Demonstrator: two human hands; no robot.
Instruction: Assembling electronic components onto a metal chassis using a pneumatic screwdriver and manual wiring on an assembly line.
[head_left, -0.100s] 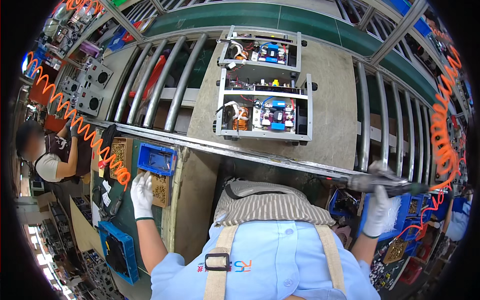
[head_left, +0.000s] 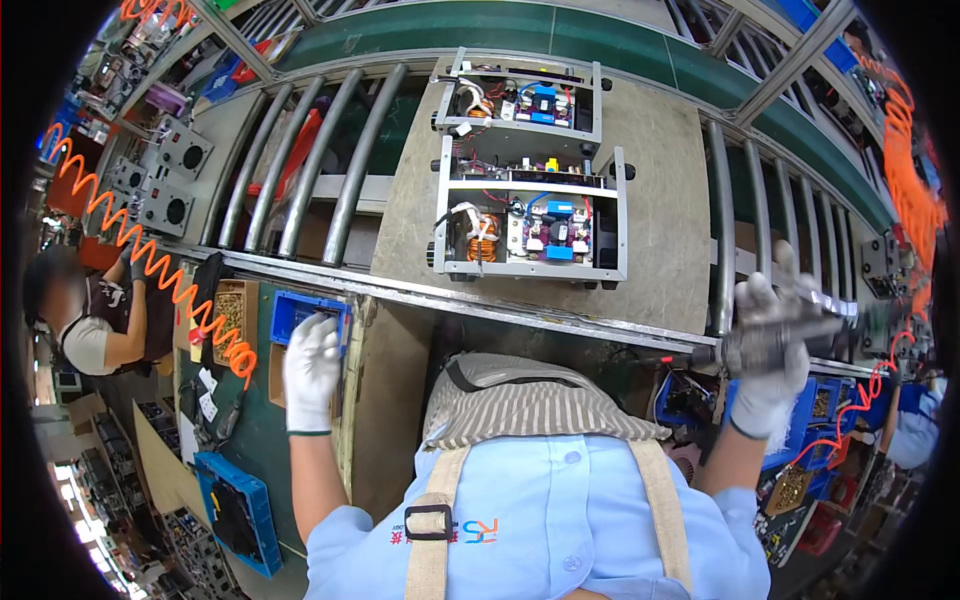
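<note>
My left hand [head_left: 311, 372], in a white glove, reaches into a small blue parts bin [head_left: 296, 310] at the left of the bench, fingers curled down over its contents. My right hand [head_left: 768, 352], also gloved, grips a dark powered screwdriver [head_left: 775, 343] held level at the right, its bit pointing left. Two open metal chassis with circuit boards and wiring [head_left: 530, 225] stand on a board on the roller conveyor ahead of me; neither hand touches them.
An orange coiled air hose [head_left: 150, 255] hangs across the left side, another [head_left: 905, 170] at the right. A second person [head_left: 95, 320] works at the far left. Blue bins [head_left: 235, 510] and small parts boxes [head_left: 815, 400] flank my body. Metal rollers [head_left: 300, 165] line the conveyor.
My right hand has lifted the screwdriver a little. My left hand stays at the blue bin.
</note>
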